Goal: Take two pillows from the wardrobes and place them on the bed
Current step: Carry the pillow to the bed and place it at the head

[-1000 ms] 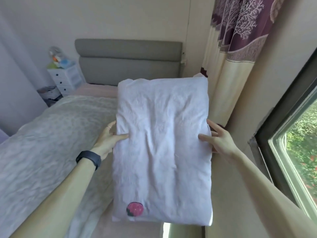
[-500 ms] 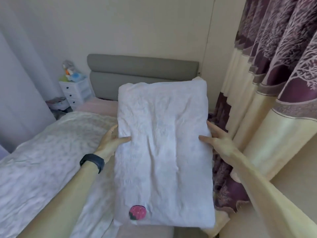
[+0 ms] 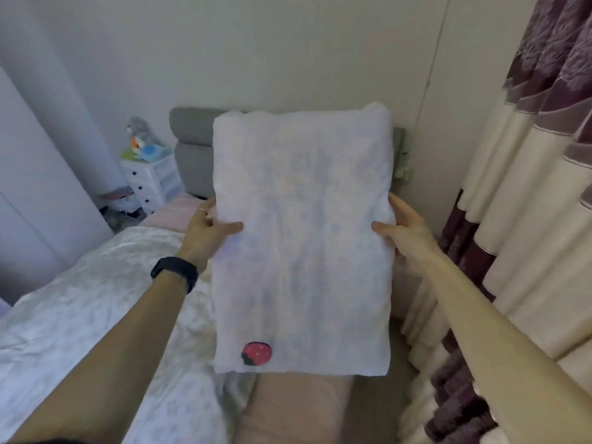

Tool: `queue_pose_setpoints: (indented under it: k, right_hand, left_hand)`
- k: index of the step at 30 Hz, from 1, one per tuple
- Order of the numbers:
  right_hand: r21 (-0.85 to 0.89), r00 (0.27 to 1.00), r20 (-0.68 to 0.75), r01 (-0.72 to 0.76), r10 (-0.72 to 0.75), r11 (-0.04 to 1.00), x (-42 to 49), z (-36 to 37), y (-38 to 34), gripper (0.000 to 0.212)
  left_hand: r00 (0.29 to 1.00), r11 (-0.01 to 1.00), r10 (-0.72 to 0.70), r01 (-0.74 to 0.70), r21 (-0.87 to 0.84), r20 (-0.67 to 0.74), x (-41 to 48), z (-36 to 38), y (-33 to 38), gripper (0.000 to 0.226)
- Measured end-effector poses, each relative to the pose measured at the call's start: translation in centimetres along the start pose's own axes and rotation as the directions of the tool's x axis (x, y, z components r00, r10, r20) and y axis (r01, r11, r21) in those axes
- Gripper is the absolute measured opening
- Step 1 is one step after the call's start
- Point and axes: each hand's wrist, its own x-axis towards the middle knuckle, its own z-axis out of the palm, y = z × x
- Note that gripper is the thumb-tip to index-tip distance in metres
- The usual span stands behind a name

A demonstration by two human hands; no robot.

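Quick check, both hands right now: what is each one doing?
Left hand: closed on the left edge of the white pillow, thumb on top.
Right hand: closed on the pillow's right edge, thumb on top.

pillow [image 3: 301,238] centre, over bed [image 3: 80,315] | headboard [image 3: 192,139] 12 behind | drawers [image 3: 150,181] 10 | curtain [image 3: 528,219] 3

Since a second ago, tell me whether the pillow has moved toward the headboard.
Yes. The pillow now covers most of the grey headboard; earlier it sat below it, so it has moved toward it.
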Motion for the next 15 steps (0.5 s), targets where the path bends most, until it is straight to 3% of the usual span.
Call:
queue_pose_setpoints:
  k: [5,9,15]
  right_hand:
    - [-0.043,0.996,-0.004,0.089,-0.09,0.995,11.5,-1.3,-0.6,0.073]
    - [-0.068,0.992,0.042,0.119,-0.116,0.991,21.5,-2.2,-1.0,0.068]
    - [-0.083,0.984,0.178,0.048,-0.033,0.995,33.3,-2.0,0.7,0.073]
  left_hand:
    - [0.997,1.0,0.021,-0.02,0.015,-0.079,8.3,4.1,0.9,0.079]
    - [0.988,0.999,0.042,-0.042,0.002,-0.147,14.6,7.8,0.9,0.068]
    - [0.98,0.995,-0.095,0.096,-0.007,-0.175,22.3,9.8,-1.7,0.076]
